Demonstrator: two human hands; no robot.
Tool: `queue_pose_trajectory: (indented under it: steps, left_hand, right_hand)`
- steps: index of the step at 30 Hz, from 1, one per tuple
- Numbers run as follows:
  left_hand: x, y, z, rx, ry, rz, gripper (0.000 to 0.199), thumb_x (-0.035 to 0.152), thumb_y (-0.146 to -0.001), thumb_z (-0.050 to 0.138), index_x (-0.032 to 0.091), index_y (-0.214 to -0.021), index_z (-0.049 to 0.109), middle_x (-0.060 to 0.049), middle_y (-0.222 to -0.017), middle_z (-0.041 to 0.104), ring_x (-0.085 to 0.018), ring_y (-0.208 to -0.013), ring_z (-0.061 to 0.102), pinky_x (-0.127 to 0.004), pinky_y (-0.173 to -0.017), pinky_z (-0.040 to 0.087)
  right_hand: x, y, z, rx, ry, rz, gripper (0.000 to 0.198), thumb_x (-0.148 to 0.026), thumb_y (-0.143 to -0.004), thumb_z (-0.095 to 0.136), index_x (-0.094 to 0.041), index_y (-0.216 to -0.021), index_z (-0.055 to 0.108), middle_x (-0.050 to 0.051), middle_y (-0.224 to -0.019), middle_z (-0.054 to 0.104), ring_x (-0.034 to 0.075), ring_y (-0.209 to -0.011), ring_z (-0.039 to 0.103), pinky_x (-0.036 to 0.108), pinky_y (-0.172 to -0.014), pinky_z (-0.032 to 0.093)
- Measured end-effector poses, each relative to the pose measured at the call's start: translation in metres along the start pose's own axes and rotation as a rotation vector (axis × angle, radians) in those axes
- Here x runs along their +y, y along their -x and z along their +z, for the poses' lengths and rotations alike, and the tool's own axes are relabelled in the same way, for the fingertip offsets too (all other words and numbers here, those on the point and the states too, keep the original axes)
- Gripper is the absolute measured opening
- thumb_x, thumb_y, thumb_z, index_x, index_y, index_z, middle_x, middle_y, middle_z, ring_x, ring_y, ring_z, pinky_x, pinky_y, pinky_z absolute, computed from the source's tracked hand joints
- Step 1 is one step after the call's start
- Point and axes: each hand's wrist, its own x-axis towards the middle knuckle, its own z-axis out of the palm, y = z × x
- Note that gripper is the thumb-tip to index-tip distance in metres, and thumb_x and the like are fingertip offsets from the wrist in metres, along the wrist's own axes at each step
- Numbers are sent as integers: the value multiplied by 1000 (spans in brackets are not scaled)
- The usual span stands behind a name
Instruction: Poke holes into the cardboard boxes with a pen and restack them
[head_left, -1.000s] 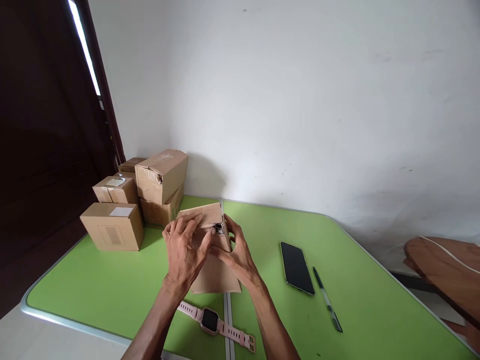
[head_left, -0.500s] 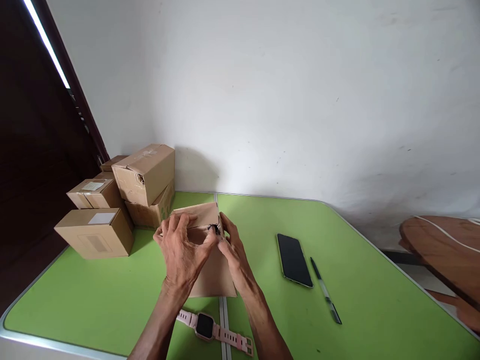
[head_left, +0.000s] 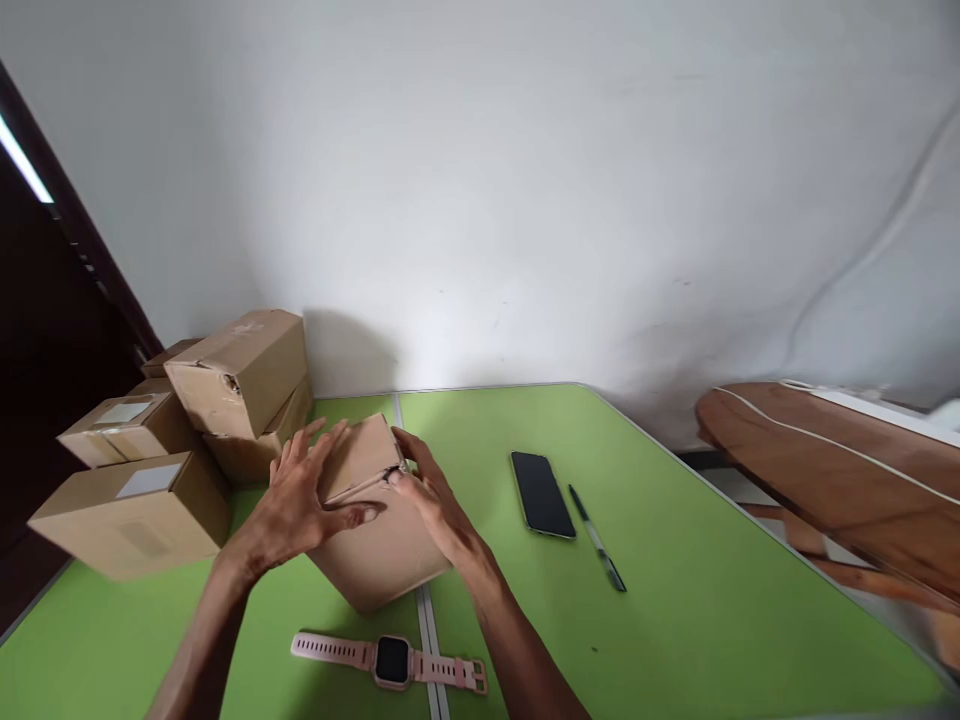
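Flatly, left hand [head_left: 296, 505] and right hand [head_left: 431, 500] against cardboard box [head_left: 379, 545].

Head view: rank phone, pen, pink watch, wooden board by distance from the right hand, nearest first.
From the right hand:
1. Pink watch, just below it, near the table's front edge.
2. Phone, to its right; close call with the watch.
3. Pen, right of the phone.
4. Wooden board, far right, off the table.

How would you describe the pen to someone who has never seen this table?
Start from the green table and find the black phone lying flat near its middle. The pen lies just right of the phone, apart from it: thin and dark with a pale middle section, the only slender stick-shaped thing there.
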Motion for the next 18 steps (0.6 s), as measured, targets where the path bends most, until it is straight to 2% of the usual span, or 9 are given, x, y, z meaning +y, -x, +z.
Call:
queue_pose_trajectory:
  steps: [3,7,10,12,14,16,18]
  left_hand:
    - [-6,-7,-3,-128,85,-25,112,76,-79,74,26,-171,37,-17,-167,47,-45,-153,46,-65,-125,40]
    - [-7,-9,2,-92,62,-38,107,78,-75,70,21,-163,47,-17,-159,51,-42,-152,45,-60,-128,38]
    - [-7,-9,4,-106,59,-19,103,78,-74,71,22,-159,50,-15,-156,52,-41,-150,46,-59,-128,38]
    - [-8,-10,4,-112,62,2,102,77,-75,71,23,-159,49,-14,-155,53,-41,-150,47,-59,-128,37]
    - [-11,-11,3,-112,67,9,103,77,-75,72,23,-160,49,-14,-153,54,-42,-149,48,-59,-127,38]
    - [-12,-13,1,-124,79,4,106,78,-75,72,23,-162,48,-15,-151,54,-43,-147,49,-59,-124,40]
    - [-13,-15,0,-142,93,-1,109,79,-74,72,24,-164,46,-15,-150,54,-44,-145,49,-60,-121,42]
  right_hand:
    - [-4,-6,6,-33,-1,30,87,-76,-89,62,-29,-161,50,16,-155,60,40,-138,59,56,-104,58]
    - [-8,-7,10,-53,31,32,88,-79,-91,56,-30,-163,49,13,-158,58,39,-143,56,60,-116,50]
    - [-9,11,-12,-61,152,39,89,-78,-93,61,-36,-168,43,11,-169,50,39,-150,54,61,-115,52]
    - [-5,31,-47,59,399,1,79,-71,-98,61,-39,-168,43,10,-169,52,35,-143,63,55,-106,60]
    - [3,54,-97,277,674,-48,58,-58,-109,51,-36,-163,51,11,-157,64,28,-128,73,46,-96,65]
    - [15,77,-152,399,832,-25,49,-46,-111,43,-24,-149,66,17,-140,72,31,-117,75,48,-93,65]
    - [31,96,-201,443,1017,-1,46,-31,-107,40,-20,-130,78,20,-114,78,34,-101,76,50,-84,65]
